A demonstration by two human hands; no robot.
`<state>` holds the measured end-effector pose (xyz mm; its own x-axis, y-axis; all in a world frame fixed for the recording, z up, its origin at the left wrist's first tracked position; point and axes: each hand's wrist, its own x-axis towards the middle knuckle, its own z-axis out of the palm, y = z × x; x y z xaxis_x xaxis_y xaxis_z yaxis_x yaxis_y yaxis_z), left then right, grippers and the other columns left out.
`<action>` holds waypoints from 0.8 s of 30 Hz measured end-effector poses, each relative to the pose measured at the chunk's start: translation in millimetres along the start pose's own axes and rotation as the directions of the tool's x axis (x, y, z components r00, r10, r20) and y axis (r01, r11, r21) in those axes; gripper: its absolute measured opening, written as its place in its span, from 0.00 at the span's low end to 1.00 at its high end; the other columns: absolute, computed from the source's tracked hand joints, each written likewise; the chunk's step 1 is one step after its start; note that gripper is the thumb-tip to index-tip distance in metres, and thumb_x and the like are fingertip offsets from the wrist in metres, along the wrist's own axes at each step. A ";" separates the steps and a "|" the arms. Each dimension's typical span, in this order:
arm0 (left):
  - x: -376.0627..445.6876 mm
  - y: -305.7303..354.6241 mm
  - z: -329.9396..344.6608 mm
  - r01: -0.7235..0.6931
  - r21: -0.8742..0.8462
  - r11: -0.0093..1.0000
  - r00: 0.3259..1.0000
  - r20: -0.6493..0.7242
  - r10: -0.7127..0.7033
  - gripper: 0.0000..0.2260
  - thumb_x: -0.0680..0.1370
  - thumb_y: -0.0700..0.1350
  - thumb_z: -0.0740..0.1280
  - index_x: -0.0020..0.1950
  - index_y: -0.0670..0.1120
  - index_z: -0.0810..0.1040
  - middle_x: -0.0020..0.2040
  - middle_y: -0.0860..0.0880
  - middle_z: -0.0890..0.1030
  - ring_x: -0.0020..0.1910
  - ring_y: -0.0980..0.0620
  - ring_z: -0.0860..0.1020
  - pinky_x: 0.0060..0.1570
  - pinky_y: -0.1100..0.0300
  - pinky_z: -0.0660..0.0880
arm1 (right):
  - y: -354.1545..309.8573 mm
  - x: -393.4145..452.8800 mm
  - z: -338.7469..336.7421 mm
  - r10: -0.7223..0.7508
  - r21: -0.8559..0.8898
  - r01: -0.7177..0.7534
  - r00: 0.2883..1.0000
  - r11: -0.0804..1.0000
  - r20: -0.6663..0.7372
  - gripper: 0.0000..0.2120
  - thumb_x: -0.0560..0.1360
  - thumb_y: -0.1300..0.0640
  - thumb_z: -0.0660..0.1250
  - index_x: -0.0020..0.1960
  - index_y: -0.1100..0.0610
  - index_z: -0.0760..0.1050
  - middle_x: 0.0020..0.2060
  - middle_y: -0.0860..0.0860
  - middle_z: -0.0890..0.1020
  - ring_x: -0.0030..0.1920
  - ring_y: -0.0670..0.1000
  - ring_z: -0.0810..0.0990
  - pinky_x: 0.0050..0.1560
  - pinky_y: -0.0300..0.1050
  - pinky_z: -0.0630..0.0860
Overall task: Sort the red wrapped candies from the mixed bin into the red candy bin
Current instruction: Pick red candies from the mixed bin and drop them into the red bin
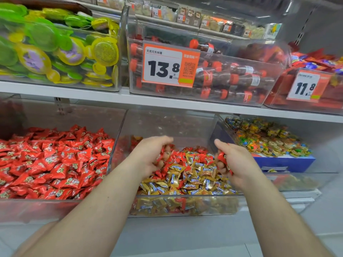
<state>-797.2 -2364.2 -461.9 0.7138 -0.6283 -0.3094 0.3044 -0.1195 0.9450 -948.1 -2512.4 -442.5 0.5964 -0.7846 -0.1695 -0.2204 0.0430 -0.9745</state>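
The mixed bin, a clear plastic tub on the lower shelf, holds gold wrapped candies at the front and red wrapped candies toward the back. Left of it stands the red candy bin, full of red wrapped candies. My left hand is over the mixed bin's left side, fingers curled round red candies. My right hand is over its right side and grips red wrapped candies.
A blue box of multicoloured candies sits to the right on the lower shelf. The upper shelf carries clear bins of green and yellow jellies, cola-bottle sweets and red packets, with price tags in front.
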 end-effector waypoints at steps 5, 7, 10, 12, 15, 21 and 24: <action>17.5 -15.2 -2.4 -0.102 0.965 0.242 0.973 0.047 0.224 0.09 0.73 0.55 0.71 0.48 0.52 0.79 0.43 0.56 0.81 0.43 0.52 0.80 0.45 0.56 0.78 | 4.3 6.8 8.8 -0.168 -0.410 0.168 0.985 0.897 0.035 0.04 0.74 0.57 0.71 0.43 0.58 0.80 0.35 0.51 0.80 0.30 0.47 0.74 0.31 0.42 0.70; 25.7 -21.2 -0.3 -0.080 0.988 0.134 0.986 0.059 0.153 0.08 0.72 0.52 0.71 0.43 0.49 0.80 0.39 0.53 0.81 0.42 0.49 0.80 0.43 0.55 0.79 | 4.4 9.9 19.8 -0.164 -0.562 0.200 0.980 0.802 0.115 0.08 0.73 0.57 0.69 0.51 0.51 0.80 0.45 0.50 0.83 0.34 0.48 0.79 0.35 0.42 0.75; 33.8 -28.6 3.8 -0.062 0.995 0.078 0.980 0.046 0.191 0.04 0.73 0.47 0.69 0.46 0.49 0.81 0.41 0.51 0.82 0.43 0.47 0.81 0.44 0.53 0.80 | 8.1 17.7 35.8 -0.102 -0.781 0.264 0.962 0.566 0.251 0.27 0.71 0.59 0.64 0.68 0.42 0.73 0.59 0.49 0.81 0.46 0.50 0.83 0.47 0.44 0.79; 33.9 -29.6 1.9 -0.042 0.995 0.096 0.970 0.017 0.244 0.07 0.75 0.46 0.67 0.51 0.51 0.82 0.46 0.51 0.82 0.46 0.47 0.80 0.44 0.54 0.78 | 12.6 23.2 46.4 -0.035 -0.850 0.290 0.951 0.441 0.306 0.34 0.70 0.62 0.61 0.73 0.41 0.67 0.68 0.48 0.76 0.56 0.52 0.80 0.51 0.44 0.79; 22.7 -15.7 -6.2 -0.085 0.956 0.281 0.958 0.001 0.286 0.07 0.76 0.49 0.66 0.50 0.50 0.82 0.44 0.51 0.83 0.44 0.49 0.80 0.44 0.57 0.77 | 19.4 29.8 57.8 0.046 -0.896 0.294 0.944 0.333 0.327 0.33 0.71 0.64 0.61 0.72 0.41 0.68 0.68 0.48 0.75 0.51 0.53 0.80 0.45 0.44 0.79; -21.3 12.7 -21.7 -0.153 0.326 0.933 0.988 0.043 0.147 0.06 0.77 0.45 0.68 0.42 0.45 0.81 0.34 0.49 0.74 0.30 0.54 0.69 0.30 0.62 0.64 | 26.1 37.6 61.1 -0.047 -0.906 0.269 0.962 0.325 0.269 0.05 0.71 0.59 0.69 0.45 0.51 0.77 0.45 0.50 0.82 0.45 0.53 0.81 0.46 0.46 0.80; -30.7 21.5 -31.9 -0.040 -0.104 0.994 0.997 0.064 0.046 0.07 0.77 0.43 0.65 0.40 0.45 0.78 0.34 0.48 0.76 0.30 0.54 0.71 0.28 0.63 0.65 | 18.1 33.1 57.0 -0.152 -0.750 0.262 0.965 0.608 0.214 0.05 0.74 0.51 0.70 0.46 0.52 0.81 0.38 0.50 0.82 0.34 0.49 0.78 0.38 0.42 0.76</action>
<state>-792.4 -2322.9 -435.4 0.6856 -0.6808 -0.2578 0.3396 -0.0142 0.9405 -888.3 -2502.3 -474.1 0.7742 -0.6313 -0.0468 -0.5563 -0.6432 -0.5262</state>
